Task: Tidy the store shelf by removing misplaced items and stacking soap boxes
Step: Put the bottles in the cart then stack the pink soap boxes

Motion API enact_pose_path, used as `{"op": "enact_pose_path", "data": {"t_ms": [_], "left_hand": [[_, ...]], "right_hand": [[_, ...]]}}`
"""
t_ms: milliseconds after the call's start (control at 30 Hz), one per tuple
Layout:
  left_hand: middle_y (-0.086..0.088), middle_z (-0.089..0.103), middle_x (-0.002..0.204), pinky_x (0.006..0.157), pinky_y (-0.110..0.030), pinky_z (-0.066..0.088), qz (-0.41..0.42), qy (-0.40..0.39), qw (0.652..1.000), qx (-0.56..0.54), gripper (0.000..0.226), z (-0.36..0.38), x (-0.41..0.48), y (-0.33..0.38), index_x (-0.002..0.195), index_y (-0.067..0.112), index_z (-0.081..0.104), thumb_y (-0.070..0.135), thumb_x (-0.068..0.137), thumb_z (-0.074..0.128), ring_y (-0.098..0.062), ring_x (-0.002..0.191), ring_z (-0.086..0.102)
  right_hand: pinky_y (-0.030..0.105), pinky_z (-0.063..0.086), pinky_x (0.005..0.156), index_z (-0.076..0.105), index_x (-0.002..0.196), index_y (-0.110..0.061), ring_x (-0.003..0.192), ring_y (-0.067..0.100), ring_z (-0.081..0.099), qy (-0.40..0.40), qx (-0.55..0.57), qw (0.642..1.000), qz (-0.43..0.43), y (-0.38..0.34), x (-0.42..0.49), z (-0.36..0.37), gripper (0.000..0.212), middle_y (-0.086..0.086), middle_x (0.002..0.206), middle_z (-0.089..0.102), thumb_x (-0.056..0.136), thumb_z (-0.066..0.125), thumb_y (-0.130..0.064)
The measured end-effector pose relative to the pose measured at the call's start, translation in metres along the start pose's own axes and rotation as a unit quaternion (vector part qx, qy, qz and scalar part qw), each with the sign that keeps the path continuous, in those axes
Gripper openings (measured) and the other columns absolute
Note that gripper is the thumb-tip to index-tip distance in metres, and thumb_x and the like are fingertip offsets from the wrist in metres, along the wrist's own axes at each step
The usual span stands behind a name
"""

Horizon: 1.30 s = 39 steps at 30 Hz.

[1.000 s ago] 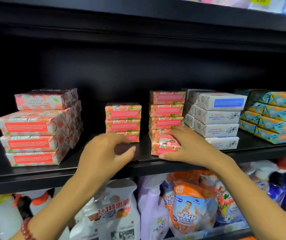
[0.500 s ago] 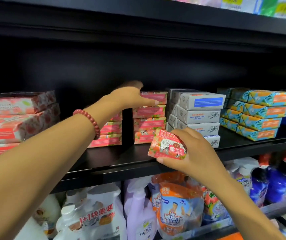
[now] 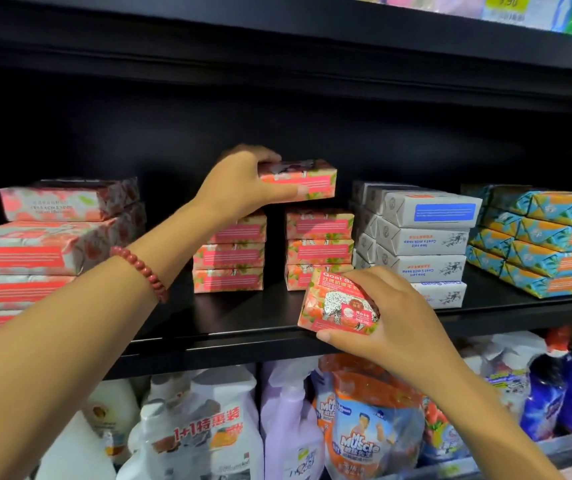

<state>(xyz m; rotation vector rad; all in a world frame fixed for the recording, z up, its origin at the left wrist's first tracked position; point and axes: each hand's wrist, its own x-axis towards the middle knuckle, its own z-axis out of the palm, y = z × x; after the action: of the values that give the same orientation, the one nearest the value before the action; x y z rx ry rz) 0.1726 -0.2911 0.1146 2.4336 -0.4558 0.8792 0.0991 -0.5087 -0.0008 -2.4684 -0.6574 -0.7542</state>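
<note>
My left hand (image 3: 243, 183) grips a pink rose soap box (image 3: 307, 180), lifted clear above two short stacks of pink soap boxes: the left stack (image 3: 229, 258) and the right stack (image 3: 319, 244). My right hand (image 3: 381, 317) holds another pink rose soap box (image 3: 336, 304), tilted face up, just over the front edge of the black shelf (image 3: 236, 320). A red bead bracelet sits on my left wrist.
Larger pink packs (image 3: 45, 244) are piled at the left. White and blue soap boxes (image 3: 423, 237) and teal-orange packs (image 3: 547, 240) stand to the right. Detergent bottles and a Mr Muscle refill pouch (image 3: 367, 434) fill the shelf below. A shelf above overhangs.
My left hand went from the shelf front up to the right pink stack and lifted its top box. My right hand pulled a box off the shelf and tilted it face up.
</note>
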Motion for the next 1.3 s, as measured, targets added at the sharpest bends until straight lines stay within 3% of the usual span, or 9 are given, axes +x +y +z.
{"op": "enact_pose_path", "data": {"t_ms": [267,400,633,800,867,933,1067,1233,1300], "left_hand": [[0.000,0.059,0.124,0.085,-0.021,0.041,-0.072,0.022,0.997,-0.001,0.070,-0.033,-0.023,-0.051,0.125,0.014,0.059,0.050,0.068,0.077,-0.011,0.105,0.055],[0.003,0.064,0.112,0.067,-0.005,0.042,-0.087,-0.006,0.996,-0.034,0.067,-0.031,-0.025,-0.063,0.122,0.013,0.060,0.047,0.067,0.079,0.000,0.085,0.059],[0.005,0.063,0.109,0.066,-0.006,0.043,-0.076,-0.043,0.994,-0.058,0.065,-0.031,-0.020,-0.070,0.126,0.014,0.057,0.042,0.071,0.077,0.006,0.080,0.058],[-0.001,0.058,0.130,0.082,-0.010,0.044,-0.078,-0.047,0.995,-0.045,0.070,-0.034,-0.030,-0.064,0.135,0.016,0.050,0.043,0.074,0.073,0.001,0.098,0.058],[-0.001,0.052,0.138,0.098,-0.020,0.040,-0.065,0.016,0.998,0.010,0.068,-0.034,-0.043,-0.057,0.137,0.015,0.048,0.042,0.079,0.071,-0.008,0.119,0.050],[0.002,0.054,0.133,0.103,-0.028,0.039,-0.058,0.095,0.994,0.012,0.057,-0.034,-0.068,-0.049,0.132,0.017,0.053,0.041,0.082,0.068,-0.010,0.123,0.047],[0.018,0.061,0.105,0.086,-0.017,0.046,-0.020,0.128,0.991,-0.025,0.040,-0.031,-0.131,-0.046,0.110,0.022,0.066,0.048,0.079,0.066,0.005,0.101,0.053],[0.012,0.069,0.103,0.080,-0.022,0.051,-0.071,0.077,0.994,0.028,0.061,-0.025,-0.183,-0.062,0.105,0.021,0.071,0.068,0.072,0.051,-0.004,0.096,0.062],[0.014,0.069,0.101,0.079,-0.015,0.047,-0.100,0.057,0.993,0.028,0.062,-0.024,-0.192,-0.069,0.104,0.024,0.071,0.075,0.073,0.053,-0.002,0.096,0.062]], "right_hand": [[0.019,0.034,0.083,0.050,0.129,-0.026,0.109,0.005,0.044,-0.027,0.001,0.999,-0.040,-0.018,0.016,0.013,0.090,-0.017,0.111,0.044,0.055,0.060,-0.077],[0.021,0.038,0.080,0.052,0.126,-0.028,0.102,0.004,0.045,-0.027,0.015,0.998,-0.051,-0.025,0.022,0.016,0.077,-0.019,0.106,0.045,0.061,0.074,-0.062],[0.026,0.042,0.079,0.053,0.126,-0.026,0.101,0.006,0.046,-0.021,0.013,0.998,-0.056,-0.026,0.026,0.017,0.082,-0.015,0.104,0.047,0.058,0.072,-0.068],[0.026,0.040,0.083,0.051,0.126,-0.027,0.101,0.006,0.044,-0.044,0.015,0.997,-0.066,-0.034,0.033,0.023,0.077,-0.014,0.107,0.047,0.061,0.070,-0.063],[0.028,0.041,0.086,0.048,0.129,-0.027,0.105,0.007,0.045,-0.062,0.007,0.995,-0.075,-0.040,0.040,0.027,0.079,-0.013,0.113,0.047,0.063,0.068,-0.065],[0.030,0.042,0.089,0.046,0.131,-0.027,0.109,0.009,0.045,-0.085,0.001,0.993,-0.082,-0.047,0.048,0.033,0.079,-0.011,0.118,0.048,0.065,0.067,-0.065],[0.032,0.044,0.087,0.049,0.129,-0.028,0.106,0.010,0.048,-0.116,-0.003,0.987,-0.111,-0.059,0.063,0.049,0.073,-0.009,0.117,0.052,0.067,0.068,-0.063],[0.034,0.044,0.091,0.048,0.132,-0.028,0.113,0.011,0.047,-0.140,-0.010,0.982,-0.129,-0.069,0.071,0.068,0.077,-0.009,0.124,0.053,0.068,0.063,-0.069],[0.032,0.042,0.095,0.047,0.133,-0.025,0.116,0.012,0.045,-0.142,-0.007,0.981,-0.132,-0.074,0.072,0.072,0.077,-0.006,0.126,0.052,0.069,0.063,-0.066]]}}
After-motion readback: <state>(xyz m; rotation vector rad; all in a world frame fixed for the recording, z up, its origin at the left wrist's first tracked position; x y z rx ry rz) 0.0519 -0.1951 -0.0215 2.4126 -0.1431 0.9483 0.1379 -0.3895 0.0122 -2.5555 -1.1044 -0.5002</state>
